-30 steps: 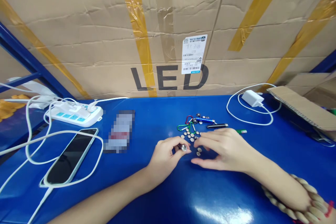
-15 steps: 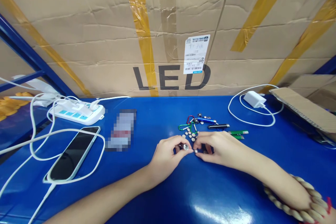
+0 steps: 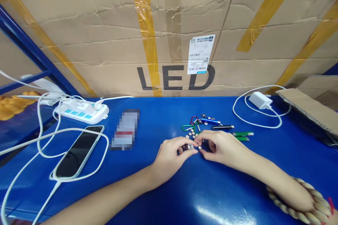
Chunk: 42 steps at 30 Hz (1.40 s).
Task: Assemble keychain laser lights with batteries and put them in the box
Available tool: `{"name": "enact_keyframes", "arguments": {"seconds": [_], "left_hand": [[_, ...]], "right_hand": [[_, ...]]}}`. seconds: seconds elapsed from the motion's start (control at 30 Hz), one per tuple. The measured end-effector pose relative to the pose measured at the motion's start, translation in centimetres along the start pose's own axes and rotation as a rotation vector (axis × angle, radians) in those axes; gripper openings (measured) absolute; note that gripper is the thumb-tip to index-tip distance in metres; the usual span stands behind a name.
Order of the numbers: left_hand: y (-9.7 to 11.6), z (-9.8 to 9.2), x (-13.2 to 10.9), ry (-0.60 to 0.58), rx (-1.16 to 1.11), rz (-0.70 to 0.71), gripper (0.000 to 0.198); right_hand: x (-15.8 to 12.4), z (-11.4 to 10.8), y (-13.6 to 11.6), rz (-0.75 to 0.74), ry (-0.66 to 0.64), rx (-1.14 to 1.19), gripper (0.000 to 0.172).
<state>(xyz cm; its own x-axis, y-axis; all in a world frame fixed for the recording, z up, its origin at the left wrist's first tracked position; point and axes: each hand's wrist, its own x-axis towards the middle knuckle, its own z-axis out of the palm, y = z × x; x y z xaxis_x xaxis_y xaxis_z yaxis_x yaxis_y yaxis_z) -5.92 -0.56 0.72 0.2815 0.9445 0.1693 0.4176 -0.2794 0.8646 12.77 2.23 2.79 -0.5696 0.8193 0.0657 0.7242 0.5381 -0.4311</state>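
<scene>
Blue and shiny, the surface point(image 3: 155, 123) spread out under two bare hands that almost met above it. The left hand point(image 3: 170, 156) had its finger and thumb closed around a small dark tube point(image 3: 188, 146), and the silver end of the tube showed a round opening. The long way of the tube ran back into the curled fingers, so most of it was hidden, and its open end looked out toward the person and maybe a bit to the right. Just to the right of that opening, at almost the same height in view, was a tiny silver disc point(image 3: 200, 147). The right hand point(image 3: 224, 146) had it pinched between finger and thumb, so both grips were full. Only a small gap lay between the opening and the disc. It was too small to tell whether the fingertips of the two hands touched. Behind the hands lay more little discs point(image 3: 190, 134), with green clips point(image 3: 188, 126) and a red clip point(image 3: 194, 116) past them. A blue tube point(image 3: 210, 121), a black tube point(image 3: 223, 127) and two green tubes point(image 3: 243, 134) lay beyond the right hand.
</scene>
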Motion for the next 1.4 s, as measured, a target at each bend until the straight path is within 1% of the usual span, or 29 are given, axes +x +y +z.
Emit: {"name": "enact_keyframes", "arguments": {"seconds": [0.13,0.27,0.33,0.4,0.47,0.57,0.63,0.73,0.93,1.13,1.27,1.4], "left_hand": [[0.0,0.0,0.0,0.001,0.008,-0.003,0.011],[0.0,0.0,-0.1,-0.01,0.008,-0.014,0.014],[-0.1,0.0,-0.1,-0.022,0.011,-0.02,0.014],[-0.2,0.0,-0.1,-0.032,0.02,-0.022,0.013],[-0.3,0.1,-0.1,-0.042,0.027,-0.014,0.013],[-0.5,0.2,-0.1,-0.056,0.036,0.014,0.01],[-0.6,0.2,-0.1,-0.059,0.049,0.034,0.01],[-0.9,0.3,-0.2,-0.055,0.066,0.053,0.017],[-0.8,0.3,-0.3,-0.056,0.07,0.072,0.019],[-0.6,0.2,-0.3,-0.076,0.053,0.07,0.011],[-0.9,0.2,-0.2,-0.075,0.06,0.067,0.01],[-0.9,0.1,-0.2,-0.079,0.069,0.061,0.011]], "right_hand": [[0.2,-0.1,0.1,0.02,0.01,-0.012,0.026],[0.3,-0.2,0.4,0.019,0.039,-0.113,0.015],[0.2,-0.2,0.5,0.019,0.061,-0.159,0.013],[0.1,-0.1,0.5,0.011,0.125,-0.158,0.012],[-0.1,0.0,0.3,-0.033,0.245,-0.076,0.012],[-0.4,0.3,-0.5,-0.191,0.416,0.148,0.013],[-0.5,0.3,-1.1,-0.289,0.458,0.26,0.012],[-0.6,0.4,-1.6,-0.348,0.443,0.322,0.013],[-0.6,0.1,-1.4,-0.413,0.412,0.329,0.013],[-0.6,-0.2,-1.3,-0.51,0.437,0.237,0.013],[-0.6,0.0,-1.2,-0.52,0.422,0.202,0.009],[-0.6,0.1,-1.2,-0.5,0.413,0.098,0.009]]}}
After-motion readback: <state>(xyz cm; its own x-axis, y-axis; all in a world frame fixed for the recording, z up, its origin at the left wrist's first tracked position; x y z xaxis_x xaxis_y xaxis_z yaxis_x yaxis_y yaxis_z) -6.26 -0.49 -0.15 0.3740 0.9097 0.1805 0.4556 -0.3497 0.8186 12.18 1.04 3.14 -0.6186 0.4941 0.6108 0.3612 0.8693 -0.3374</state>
